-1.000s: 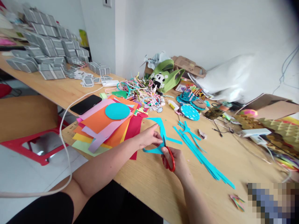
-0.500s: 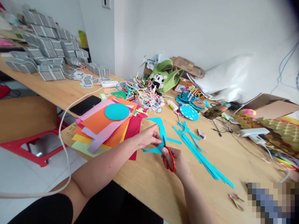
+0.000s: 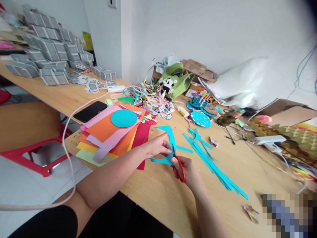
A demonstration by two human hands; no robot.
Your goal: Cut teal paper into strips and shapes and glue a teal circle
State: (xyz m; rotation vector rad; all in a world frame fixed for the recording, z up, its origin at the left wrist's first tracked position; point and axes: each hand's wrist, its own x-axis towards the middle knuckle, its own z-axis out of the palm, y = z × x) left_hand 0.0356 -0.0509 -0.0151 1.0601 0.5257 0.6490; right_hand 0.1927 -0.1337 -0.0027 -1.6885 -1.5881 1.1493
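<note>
My right hand (image 3: 187,170) is closed round the red handles of a pair of scissors (image 3: 182,172). Their dark blades point away from me and lie against a blue paper offcut (image 3: 171,136) with a curved inner edge. My left hand (image 3: 159,145) pinches this paper beside the blades, thumb and fingers drawn together. A narrow blue strip (image 3: 184,149) sticks out to the right from near the blades. Farther right lies a bunch of long blue paper strips (image 3: 214,167). On the coloured sheets to the left rests a blue paper disc (image 3: 123,118).
Coloured paper sheets (image 3: 101,127) and a black phone (image 3: 90,111) lie at the left, near a white cable (image 3: 65,132). Behind are a heap of craft bits (image 3: 146,96), a glue bottle (image 3: 183,111) and a dotted blue disc (image 3: 200,119). A power strip (image 3: 269,140) sits at right.
Almost nothing differs. The scissors' blades and handles have shifted very slightly, while both hands keep their places on the scissors and paper.
</note>
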